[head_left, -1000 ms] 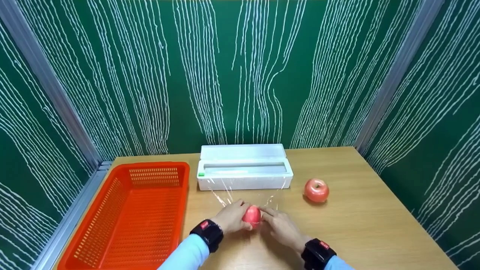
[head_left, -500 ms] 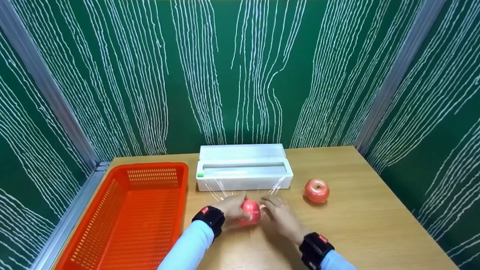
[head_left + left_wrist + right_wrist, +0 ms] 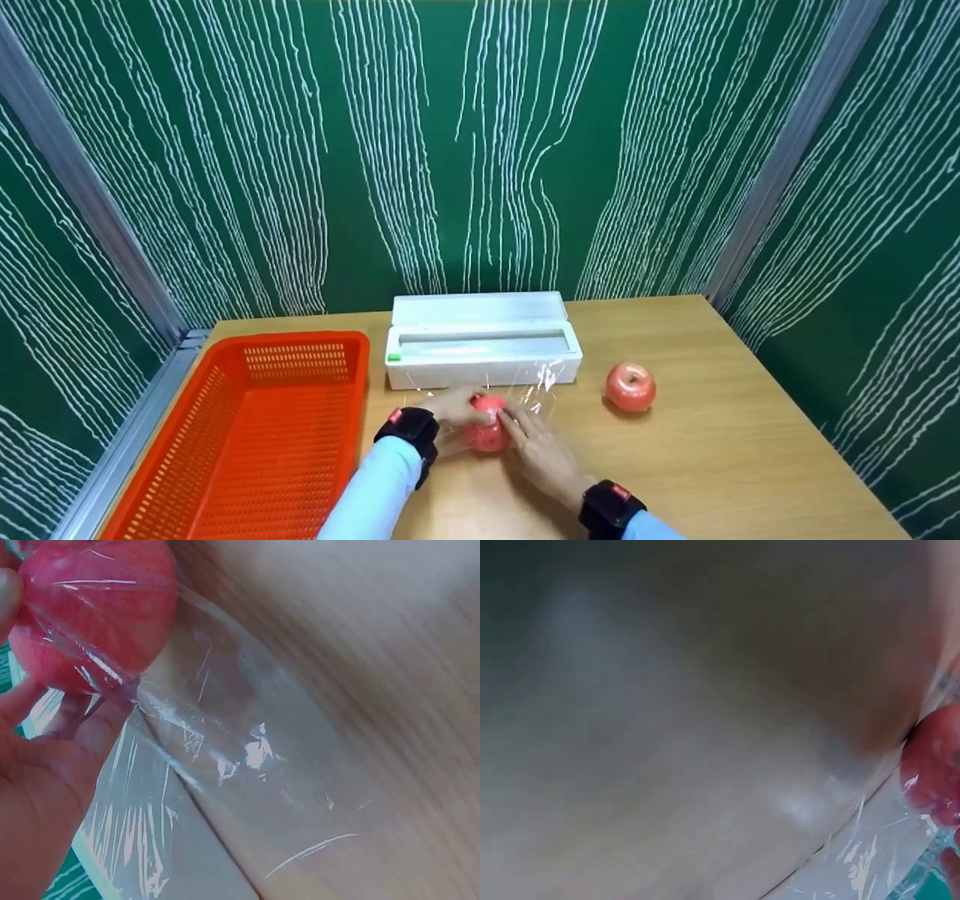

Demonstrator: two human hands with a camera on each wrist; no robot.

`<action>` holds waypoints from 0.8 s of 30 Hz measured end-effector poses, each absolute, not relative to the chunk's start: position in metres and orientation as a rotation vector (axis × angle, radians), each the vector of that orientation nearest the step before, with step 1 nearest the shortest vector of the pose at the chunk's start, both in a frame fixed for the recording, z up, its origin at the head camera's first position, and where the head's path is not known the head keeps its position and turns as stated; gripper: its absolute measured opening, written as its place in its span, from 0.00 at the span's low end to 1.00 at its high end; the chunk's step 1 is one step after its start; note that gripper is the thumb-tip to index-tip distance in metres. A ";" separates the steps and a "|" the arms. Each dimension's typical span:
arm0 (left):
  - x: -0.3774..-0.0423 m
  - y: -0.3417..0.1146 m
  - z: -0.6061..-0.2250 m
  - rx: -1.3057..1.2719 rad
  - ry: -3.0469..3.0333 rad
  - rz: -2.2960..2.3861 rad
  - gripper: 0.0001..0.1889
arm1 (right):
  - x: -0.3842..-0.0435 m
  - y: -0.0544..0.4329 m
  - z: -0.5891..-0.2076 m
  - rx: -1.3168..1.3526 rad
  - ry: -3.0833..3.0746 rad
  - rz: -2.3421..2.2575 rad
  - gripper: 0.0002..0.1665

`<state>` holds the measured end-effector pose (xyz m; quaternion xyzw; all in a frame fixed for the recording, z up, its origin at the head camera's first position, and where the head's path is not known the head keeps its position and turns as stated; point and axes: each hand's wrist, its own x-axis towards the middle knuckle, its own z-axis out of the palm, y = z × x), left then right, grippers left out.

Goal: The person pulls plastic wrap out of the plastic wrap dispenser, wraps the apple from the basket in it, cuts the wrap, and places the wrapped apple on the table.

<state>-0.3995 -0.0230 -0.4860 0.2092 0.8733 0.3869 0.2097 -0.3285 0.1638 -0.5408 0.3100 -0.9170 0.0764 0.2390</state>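
My left hand holds a red apple low over the table in front of the white box. Clear cling film lies in creases over the apple in the left wrist view, and a loose sheet of it spreads off to one side. The fingers of my right hand reach straight to the apple's right side and touch it. In the right wrist view, only part of the filmed apple shows at the right edge; much of that view is blurred.
An open white cling film box stands behind the hands, lid tipped back. A second red apple sits on the table to the right. At left is an orange plastic basket. Green walls with white streaks enclose the back and sides.
The held apple has shifted slightly left and turned in my left hand. My right fingers have come from its right edge, where film was stretched, onto its side.
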 end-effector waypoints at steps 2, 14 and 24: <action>-0.401 -0.025 -0.484 0.570 2.437 1.052 0.26 | -0.337 0.162 -0.541 0.848 -2.539 0.234 0.41; -0.404 -0.038 -0.491 0.454 2.412 1.169 0.20 | -0.366 0.154 -0.539 0.851 -2.614 0.298 0.51; -0.416 -0.063 -0.490 0.426 2.383 1.175 0.10 | -0.387 0.153 -0.524 0.861 -2.711 0.609 0.51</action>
